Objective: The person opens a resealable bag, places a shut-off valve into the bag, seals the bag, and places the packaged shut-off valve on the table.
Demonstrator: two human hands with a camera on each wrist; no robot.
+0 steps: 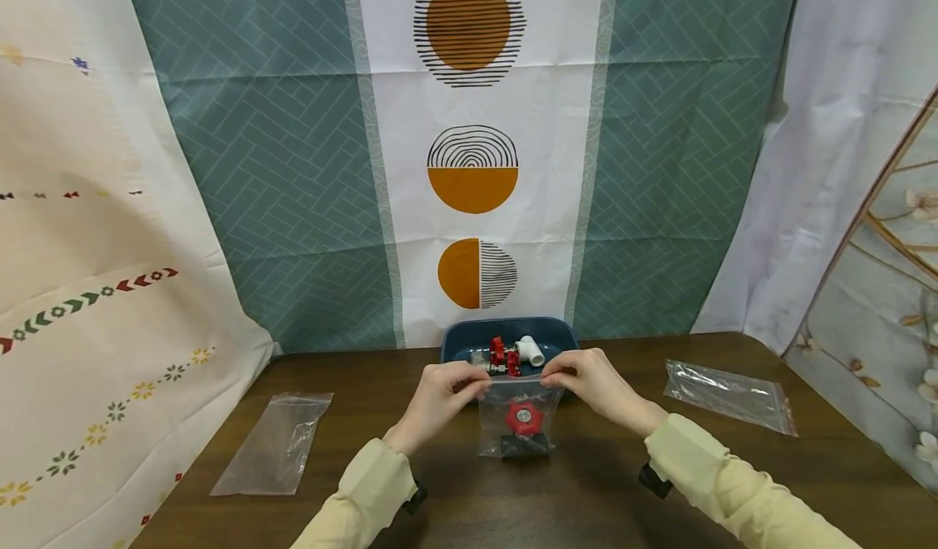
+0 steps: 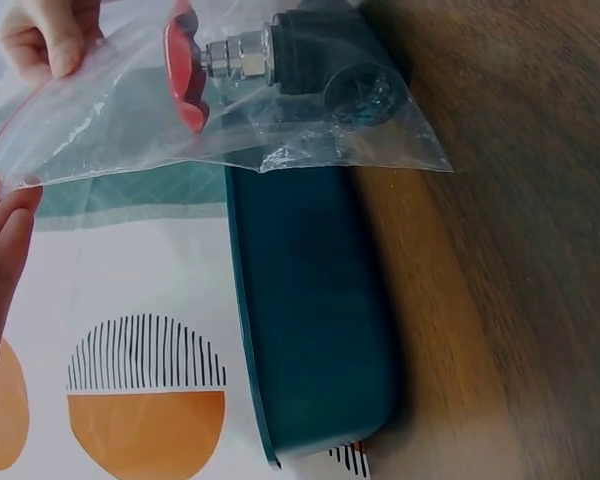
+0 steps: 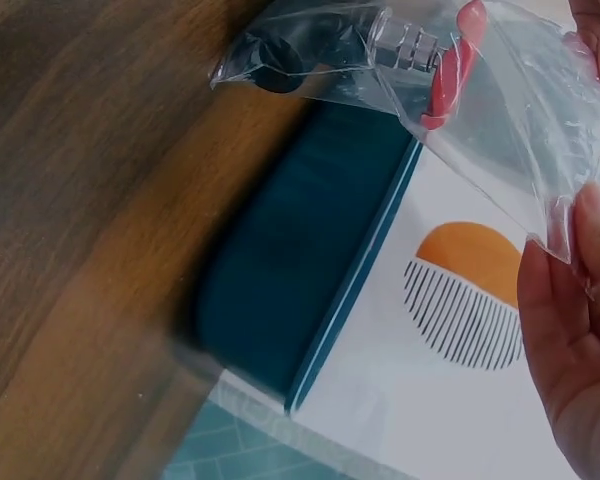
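Between my two hands hangs a clear zip bag, upright, its mouth at the top. Inside it lies a valve with a red star-shaped handwheel, a metal stem and a black body. My left hand pinches the bag's top left corner. At the top right corner, my right hand pinches the bag between thumb and fingers. Just behind the bag stands a dark blue bin holding red-handled valves and a white pipe fitting.
A flat clear zip bag lies on the left of the brown wooden table. Another clear bag lies on the right. Patterned curtains hang behind the table and along both sides.
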